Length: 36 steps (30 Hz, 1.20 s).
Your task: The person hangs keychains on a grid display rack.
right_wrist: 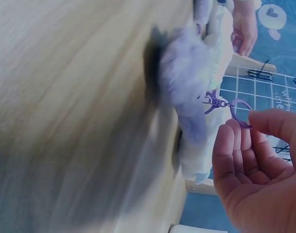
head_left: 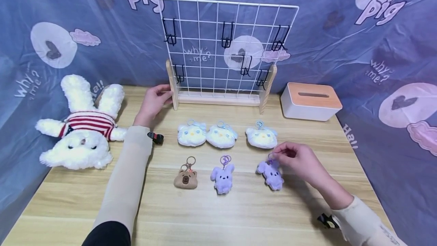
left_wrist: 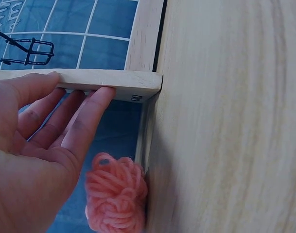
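Observation:
My left hand (head_left: pixel 154 102) pinches the left wooden post (head_left: pixel 172 86) of a white wire grid rack (head_left: pixel 218 46), thumb on one face and fingers on the other in the left wrist view. My right hand (head_left: pixel 302 162) pinches the purple key ring (right_wrist: pixel 241 112) of a purple plush keychain (head_left: pixel 274 175) at the front right of the table. A second purple plush keychain (head_left: pixel 223 179) lies to its left, beside a brown bear-like plush keychain (head_left: pixel 186 179). Behind them, three white plush keychains (head_left: pixel 192 135) lie in a row.
Several black hooks (head_left: pixel 227 35) hang on the grid. At the back right sits a white tissue box (head_left: pixel 305 105) with a wooden lid. A white plush toy (head_left: pixel 82 124) in a striped sweater lies at the left. Pink yarn (left_wrist: pixel 116 196) shows near the rack in the left wrist view.

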Available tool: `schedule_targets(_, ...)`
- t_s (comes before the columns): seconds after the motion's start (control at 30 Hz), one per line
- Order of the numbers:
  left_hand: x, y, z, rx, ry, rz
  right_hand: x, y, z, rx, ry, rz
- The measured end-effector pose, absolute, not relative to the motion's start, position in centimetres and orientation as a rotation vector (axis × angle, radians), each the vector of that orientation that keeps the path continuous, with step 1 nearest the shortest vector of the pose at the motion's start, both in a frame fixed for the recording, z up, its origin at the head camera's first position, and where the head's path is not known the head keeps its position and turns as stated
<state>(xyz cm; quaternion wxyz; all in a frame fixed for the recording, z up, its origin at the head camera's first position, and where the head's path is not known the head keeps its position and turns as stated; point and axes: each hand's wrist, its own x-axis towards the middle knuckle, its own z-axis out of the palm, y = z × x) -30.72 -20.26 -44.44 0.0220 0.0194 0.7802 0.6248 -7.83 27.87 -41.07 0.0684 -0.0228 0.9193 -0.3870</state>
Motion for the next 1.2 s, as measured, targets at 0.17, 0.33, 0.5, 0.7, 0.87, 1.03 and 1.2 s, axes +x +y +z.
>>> schedule_targets(0.17, -30.8, -20.3, -44.6, 0.073, 2.422, 1.951, -7.8, 27.8, -40.5, -0.059, 2.732, -1.240)
schedule_targets(0.33, -30.8, -20.3, -44.5, 0.076, 2.425, 1.947, -7.6, 27.9, -39.9, -0.050, 2.709, -1.281)
schedule_targets(0.5, -30.7, -20.3, -44.4, 0.071, 2.416, 1.942, -7.6, 27.8, -39.3, -0.050, 2.722, -1.292)
schedule_targets(0.7, -30.7, -20.2, -44.3, 0.063, 2.406, 1.938, -7.6, 27.6, -38.6, -0.054, 2.721, -1.333)
schedule_targets(0.87, -30.7, -20.2, -44.2, 0.051, 2.413, 1.931, -7.9, 27.4, -37.9, -0.055, 2.760, -1.323)
schedule_targets(1.03, -30.6, -20.2, -44.0, 0.043, 2.415, 1.923, -8.6, 27.3, -37.1, -0.086, 2.795, -1.334)
schedule_targets(1.2, -30.5, -20.2, -44.1, 0.051, 2.396, 1.935, -9.2, 27.6, -36.0, -0.083, 2.803, -1.392)
